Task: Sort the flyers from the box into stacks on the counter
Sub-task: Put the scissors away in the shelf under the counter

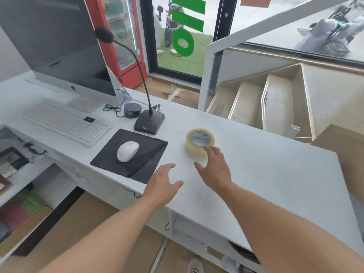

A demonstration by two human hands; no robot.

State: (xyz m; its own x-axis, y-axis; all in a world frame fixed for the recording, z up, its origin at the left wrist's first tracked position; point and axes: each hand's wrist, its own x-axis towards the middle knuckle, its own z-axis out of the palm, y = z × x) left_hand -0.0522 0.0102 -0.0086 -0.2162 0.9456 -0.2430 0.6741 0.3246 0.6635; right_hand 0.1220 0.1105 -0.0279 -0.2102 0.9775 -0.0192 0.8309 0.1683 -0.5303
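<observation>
tape roll, mouse, keyboard, microphone

Right hand at tape roll

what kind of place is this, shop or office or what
Most likely a shop's front desk: a white counter carries a computer and a gooseneck microphone, a red drinks fridge stands by the glass door, and scooters are parked outside.

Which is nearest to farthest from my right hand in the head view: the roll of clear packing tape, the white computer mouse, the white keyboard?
From the right hand:
1. Roll of clear packing tape, at its fingertips.
2. White computer mouse, leftward on the black pad.
3. White keyboard, far left.
</observation>
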